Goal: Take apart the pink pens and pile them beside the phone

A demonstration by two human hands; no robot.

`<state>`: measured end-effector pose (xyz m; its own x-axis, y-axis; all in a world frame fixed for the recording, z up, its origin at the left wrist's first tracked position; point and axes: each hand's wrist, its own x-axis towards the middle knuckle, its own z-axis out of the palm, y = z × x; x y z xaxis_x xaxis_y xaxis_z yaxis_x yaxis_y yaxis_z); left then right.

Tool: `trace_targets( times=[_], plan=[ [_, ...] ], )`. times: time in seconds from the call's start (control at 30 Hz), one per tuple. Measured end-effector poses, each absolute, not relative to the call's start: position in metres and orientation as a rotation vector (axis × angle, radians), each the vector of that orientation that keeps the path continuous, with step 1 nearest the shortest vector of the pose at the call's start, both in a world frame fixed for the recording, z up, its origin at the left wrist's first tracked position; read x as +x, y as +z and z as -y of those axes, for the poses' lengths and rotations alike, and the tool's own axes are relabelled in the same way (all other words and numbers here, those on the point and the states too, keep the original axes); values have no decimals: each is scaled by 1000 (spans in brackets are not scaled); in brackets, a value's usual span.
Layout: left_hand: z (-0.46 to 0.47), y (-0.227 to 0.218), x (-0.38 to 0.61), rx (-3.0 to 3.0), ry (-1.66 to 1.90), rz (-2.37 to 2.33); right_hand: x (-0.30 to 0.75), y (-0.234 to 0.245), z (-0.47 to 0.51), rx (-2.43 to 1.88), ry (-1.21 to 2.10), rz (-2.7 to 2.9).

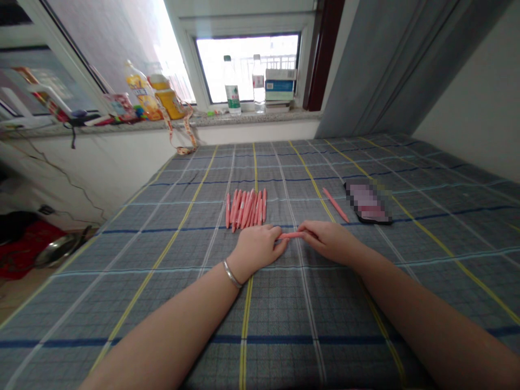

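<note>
Between both hands lies a pink pen (pixel 291 235), held level just above or on the checked cloth. My left hand (pixel 260 246), with a silver bangle at the wrist, pinches its left end. At the other end, the fingers of my right hand (pixel 325 238) are closed on it. Beyond my left hand a row of several pink pens (pixel 246 208) lies side by side, tips pointing away or toward me. One single pink pen (pixel 336 205) rests slantwise past my right hand.
A phone (pixel 368 203) lies on the checked bedspread (pixel 170 292) at the right. Along the windowsill (pixel 219 120) stand plastic bottles (pixel 232 89), a yellow bottle with a strap (pixel 168 100) and stacked boxes (pixel 279 86). A grey curtain (pixel 377 59) hangs at the right.
</note>
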<state>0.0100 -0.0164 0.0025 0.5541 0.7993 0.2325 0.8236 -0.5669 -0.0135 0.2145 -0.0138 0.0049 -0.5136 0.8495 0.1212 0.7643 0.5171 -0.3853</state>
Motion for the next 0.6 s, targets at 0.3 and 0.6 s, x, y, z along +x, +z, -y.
trace_targets(
  times=[0.3,0.6],
  plan=[
    [17,4,10,-2657,-287,1422,214,4,16,-1385,383,2394],
    [17,3,10,-2671,-298,1413,215,3,14,-1349,399,2449]
  ],
)
